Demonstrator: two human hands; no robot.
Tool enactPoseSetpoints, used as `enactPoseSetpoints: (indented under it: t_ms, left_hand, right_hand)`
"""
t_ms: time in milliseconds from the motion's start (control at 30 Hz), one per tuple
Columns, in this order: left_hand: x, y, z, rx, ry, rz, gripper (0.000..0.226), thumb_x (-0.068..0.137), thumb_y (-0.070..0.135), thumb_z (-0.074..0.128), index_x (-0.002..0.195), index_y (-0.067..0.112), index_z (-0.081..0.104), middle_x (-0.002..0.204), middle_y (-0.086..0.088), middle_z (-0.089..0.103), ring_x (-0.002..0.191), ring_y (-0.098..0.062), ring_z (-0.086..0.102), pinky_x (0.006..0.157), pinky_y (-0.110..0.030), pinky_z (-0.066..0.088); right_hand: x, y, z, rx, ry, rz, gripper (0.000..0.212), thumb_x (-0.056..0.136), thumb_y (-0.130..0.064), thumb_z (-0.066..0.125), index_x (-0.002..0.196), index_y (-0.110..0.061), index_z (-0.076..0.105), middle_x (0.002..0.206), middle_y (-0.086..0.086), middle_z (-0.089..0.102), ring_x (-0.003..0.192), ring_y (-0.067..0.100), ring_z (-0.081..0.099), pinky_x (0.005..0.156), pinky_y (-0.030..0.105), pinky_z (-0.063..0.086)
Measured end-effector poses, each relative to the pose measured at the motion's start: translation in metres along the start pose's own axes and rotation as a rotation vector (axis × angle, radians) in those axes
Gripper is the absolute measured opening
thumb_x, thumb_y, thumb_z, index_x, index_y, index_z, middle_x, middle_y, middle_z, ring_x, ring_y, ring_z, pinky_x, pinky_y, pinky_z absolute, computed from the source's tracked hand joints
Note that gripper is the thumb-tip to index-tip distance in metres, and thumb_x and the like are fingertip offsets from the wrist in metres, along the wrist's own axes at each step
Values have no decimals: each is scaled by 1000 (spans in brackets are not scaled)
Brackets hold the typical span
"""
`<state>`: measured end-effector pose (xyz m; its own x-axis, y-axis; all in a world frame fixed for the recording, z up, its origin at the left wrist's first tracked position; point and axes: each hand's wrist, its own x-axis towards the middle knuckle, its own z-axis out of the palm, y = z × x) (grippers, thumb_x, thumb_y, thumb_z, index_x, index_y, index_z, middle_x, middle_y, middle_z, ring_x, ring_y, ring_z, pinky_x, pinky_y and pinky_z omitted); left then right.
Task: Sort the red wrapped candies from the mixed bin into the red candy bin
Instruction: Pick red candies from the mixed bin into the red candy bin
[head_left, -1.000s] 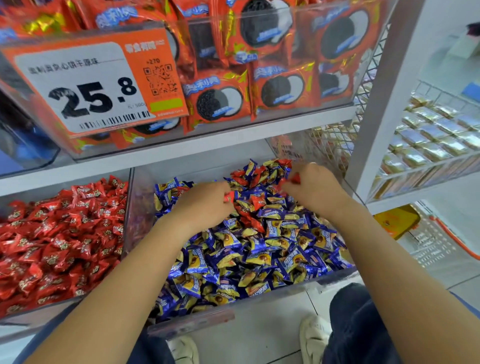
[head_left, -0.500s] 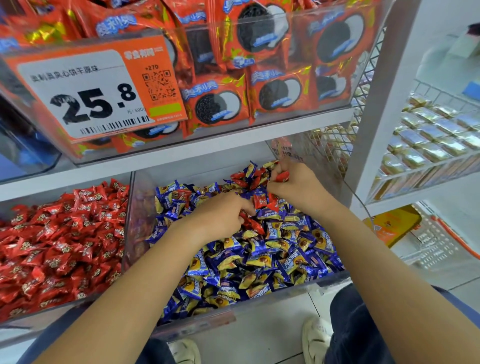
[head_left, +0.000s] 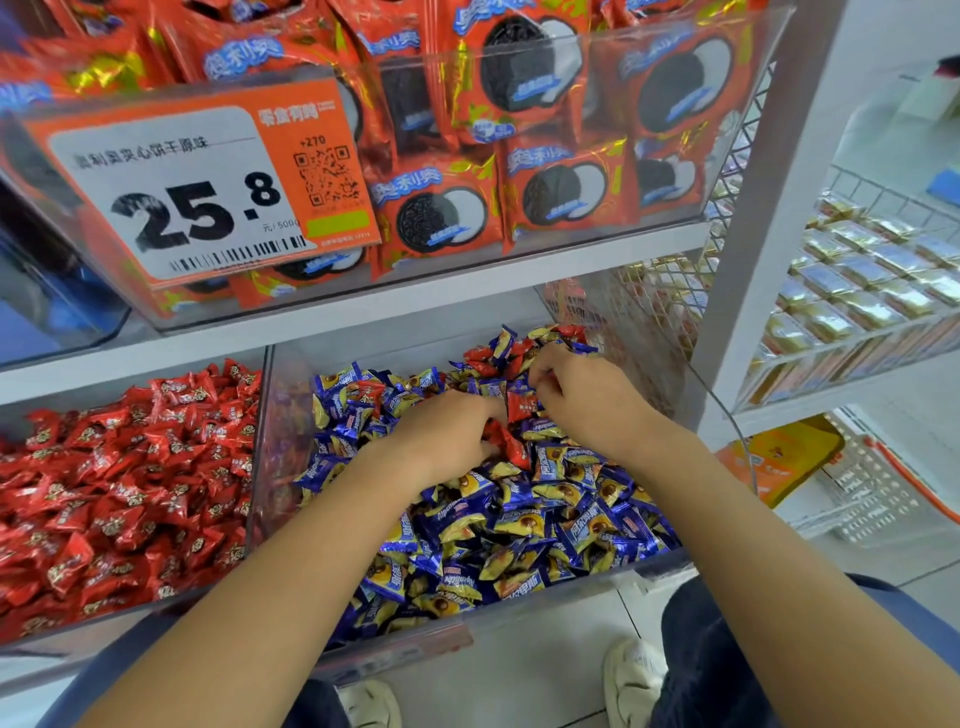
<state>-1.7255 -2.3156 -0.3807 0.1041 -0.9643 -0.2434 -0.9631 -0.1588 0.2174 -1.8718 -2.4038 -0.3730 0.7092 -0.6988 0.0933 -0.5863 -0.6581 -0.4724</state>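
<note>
Two hands: both are down in the mixed bin (head_left: 561, 605), the one with the blue and yellow candies, and they have come closer together than a moment ago.
Left hand: the left hand (head_left: 447, 441) has slid toward the back of the mixed bin. Its fingers are curled down over red wrapped candies (head_left: 511, 447) in the middle of that bin. I cannot tell for sure how many it holds.
Right hand: the right hand (head_left: 582, 397) has dropped a little, toward the middle of the mixed bin. Its fingers are bent and pinching at the pile. The red piece it held up before is not plain to see now, so I cannot tell what it has.
Red ones left: a small bunch (head_left: 485, 356) lies at the back of the mixed bin, just past the right hand.
Red candy bin: the red candy bin (head_left: 262, 426) sits right beside the mixed bin, on the left-hand side. It is full of red candies.
What it means: I think the hands are still gathering. Nothing has been carried over to the red candy bin yet.
</note>
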Motion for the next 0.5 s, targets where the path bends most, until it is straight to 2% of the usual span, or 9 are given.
enactPoseSetpoints:
  t_ms: [100, 133, 200, 267, 367, 433, 500]
  left_hand:
    - [-3, -5, -4, -104, 52, -2, 13, 93, 29, 57, 105, 26, 62, 90, 4, 61, 89, -21, 59, 67, -30, 44]
    - [-3, -6, -6, -133, 85, -9, 10, 93, 24, 55, 98, 24, 64, 81, 6, 59, 80, -19, 58, 61, -29, 41]
    - [-4, -9, -10, -144, 136, -18, 13, 92, 18, 54, 96, 19, 66, 73, 5, 55, 69, -15, 53, 55, -28, 35]
    - [-5, -9, -13, -146, 153, -20, 14, 93, 17, 52, 100, 16, 64, 74, 3, 54, 66, -15, 50, 54, -27, 34]
    - [-8, -10, -16, -212, 202, -49, 14, 94, 17, 48, 103, 14, 59, 67, 0, 52, 54, -14, 46, 53, -29, 31]
    - [-8, -13, -18, -248, 260, -89, 14, 94, 20, 49, 101, 13, 59, 62, 1, 50, 53, -13, 45, 51, -29, 29]
    - [-9, -15, -19, -196, 297, -141, 16, 93, 23, 50, 93, 10, 59, 63, 1, 48, 55, -14, 42, 48, -29, 25]
  right_hand:
    - [-4, -5, -4, 65, -101, -21, 31, 84, -49, 63, 89, -19, 63, 64, -9, 53, 58, 5, 49, 50, 22, 31]
    - [-5, -7, -4, 56, -143, -21, 37, 77, -55, 67, 86, -19, 66, 69, -9, 56, 63, 6, 52, 53, 23, 36]
    - [-7, -10, -1, -23, -213, -24, 43, 72, -59, 70, 85, -18, 69, 72, -5, 60, 65, 9, 53, 57, 28, 42]
    - [-7, -11, 5, -114, -264, -35, 43, 74, -55, 71, 88, -14, 69, 76, 1, 63, 66, 14, 55, 59, 30, 42]
    - [-7, -11, 7, -140, -307, -27, 32, 80, -39, 70, 92, -11, 65, 89, 5, 62, 81, 20, 56, 67, 31, 45]
    - [-6, -11, 5, -139, -320, -37, 27, 82, -31, 67, 90, -6, 59, 85, 6, 57, 78, 21, 52, 63, 32, 41]
    - [-7, -11, 4, -67, -283, -54, 19, 84, -23, 63, 85, -9, 49, 75, 2, 50, 68, 19, 47, 55, 30, 35]
